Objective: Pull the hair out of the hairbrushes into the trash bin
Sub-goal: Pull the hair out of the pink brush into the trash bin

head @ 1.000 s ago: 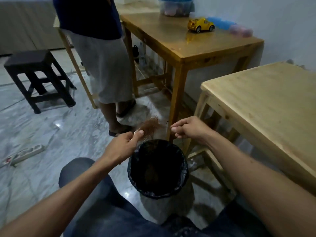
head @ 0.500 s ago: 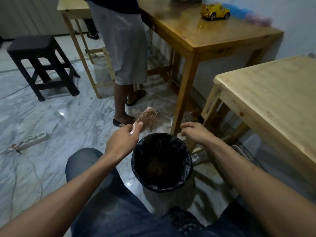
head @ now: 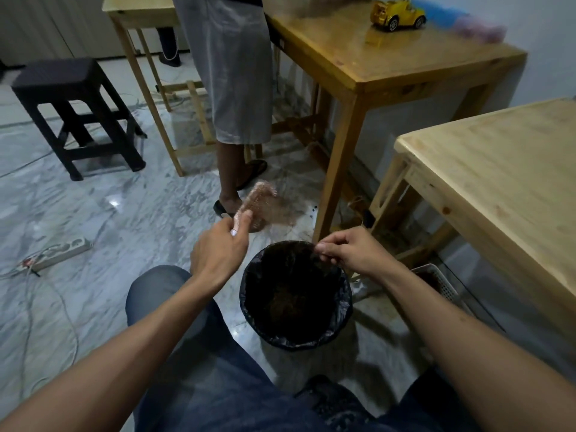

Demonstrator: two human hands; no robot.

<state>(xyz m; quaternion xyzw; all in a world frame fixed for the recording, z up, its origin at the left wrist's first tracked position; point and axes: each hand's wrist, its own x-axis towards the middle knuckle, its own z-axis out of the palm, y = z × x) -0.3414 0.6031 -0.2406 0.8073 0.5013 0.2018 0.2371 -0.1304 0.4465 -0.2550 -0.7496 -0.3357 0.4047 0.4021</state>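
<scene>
1. Gripping the hairbrush (head: 260, 207) by its handle, the left hand (head: 219, 251) holds it beyond the trash bin (head: 296, 294), blurred.
2. Right hand (head: 352, 249) hovers over the bin's far rim, fingers (head: 324, 247) pinched together on a dark wisp of hair (head: 319, 260).
3. Bin stands on the floor between the knees.

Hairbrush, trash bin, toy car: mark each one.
hairbrush (head: 260, 201), head view, on its bristled head.
trash bin (head: 249, 310), head view, on the black liner at its left rim.
toy car (head: 396, 14), head view, on its yellow body.

hairbrush (head: 260, 205) motion-blurred, its handle hidden in left hand (head: 219, 251)
</scene>
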